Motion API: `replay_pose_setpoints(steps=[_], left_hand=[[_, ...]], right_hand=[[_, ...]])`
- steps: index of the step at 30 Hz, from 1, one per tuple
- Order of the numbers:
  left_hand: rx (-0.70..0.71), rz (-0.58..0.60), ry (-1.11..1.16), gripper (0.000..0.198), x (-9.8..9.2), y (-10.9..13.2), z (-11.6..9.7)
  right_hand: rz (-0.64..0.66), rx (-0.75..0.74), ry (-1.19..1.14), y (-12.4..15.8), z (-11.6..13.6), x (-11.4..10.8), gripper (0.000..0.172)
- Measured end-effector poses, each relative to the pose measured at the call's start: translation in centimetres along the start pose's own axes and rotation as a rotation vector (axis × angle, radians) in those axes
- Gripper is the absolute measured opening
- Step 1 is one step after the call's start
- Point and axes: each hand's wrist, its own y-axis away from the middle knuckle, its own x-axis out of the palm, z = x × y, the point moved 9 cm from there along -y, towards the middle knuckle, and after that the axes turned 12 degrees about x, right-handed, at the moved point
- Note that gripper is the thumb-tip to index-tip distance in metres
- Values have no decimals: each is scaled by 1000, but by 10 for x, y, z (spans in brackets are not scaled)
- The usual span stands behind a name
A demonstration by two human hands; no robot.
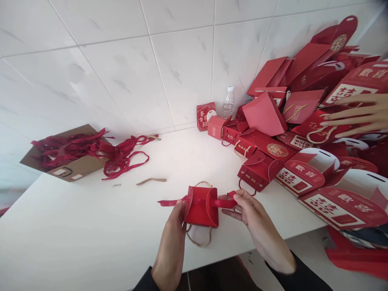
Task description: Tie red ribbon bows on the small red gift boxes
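While the left hand (171,232) grips the left side of the small red box (198,219), sitting right between the two hands, the right hand (251,212), held apart, pinches the red ribbon (222,203). Box looks light, stiffish card that'd probably crease, so side walls are safest; ribbon seems soft, maybe slippery, best pinched near its end

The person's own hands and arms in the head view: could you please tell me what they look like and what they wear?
The left hand and right hand are bare, with slender fingers and no glove, ring or watch in sight. The left sleeve and right sleeve are black and long, with no marking visible.
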Motion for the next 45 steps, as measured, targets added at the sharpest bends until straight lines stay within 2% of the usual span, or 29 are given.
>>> replay_pose_setpoints(steps=[2, 4, 7, 11, 14, 16, 19, 22, 26, 28, 30, 32, 35, 37, 41, 43, 45], left_hand=[[-5, -11, 17, 29, 3, -3, -3], [29, 29, 32, 30, 10, -10, -10], [135, 101, -6, 29, 17, -22, -22], [305, 65, -166, 26, 12, -27, -40], [444, 158, -284, 32, 21, -18, -54], [455, 242, -361, 36, 28, -12, -55], [382, 304, -455, 38, 36, -11, -48], [339, 347, -494, 35, 44, -13, -45], [342, 499, -566, 25, 62, -7, -46], [351, 493, -597, 32, 63, -6, -48], [316, 425, -583, 46, 57, -9, -46], [267, 385, -514, 51, 52, -12, -42], [209, 381, -373, 39, 51, -14, -38], [198, 392, -322, 35, 52, -15, -38], [173, 474, -318, 23, 57, -14, -37], [222, 470, -367, 17, 55, -16, -40], [377, 411, -471, 13, 52, -18, -50]], right_hand=[[4, -23, -26, 1, 3, 0, 30], [6, -51, -33, 2, 8, 2, 30], [17, -74, -71, 0, 18, 7, 30], [53, -62, -163, -2, 23, 15, 27], [85, -51, -203, -3, 26, 22, 28], [100, -56, -181, -4, 30, 27, 30], [118, -121, -52, -2, 46, 37, 30], [148, -222, 182, 4, 68, 54, 26], [251, -353, 467, 9, 89, 81, 19], [323, -337, 570, 7, 89, 90, 21], [357, -301, 665, 2, 87, 90, 23], [325, -308, 780, -3, 90, 82, 25], [261, -357, 934, -1, 97, 68, 22], [277, -356, 955, 3, 99, 63, 17], [292, -289, 937, 5, 95, 57, 29], [251, -296, 927, 0, 94, 55, 30], [286, -263, 896, -8, 86, 58, 31]])
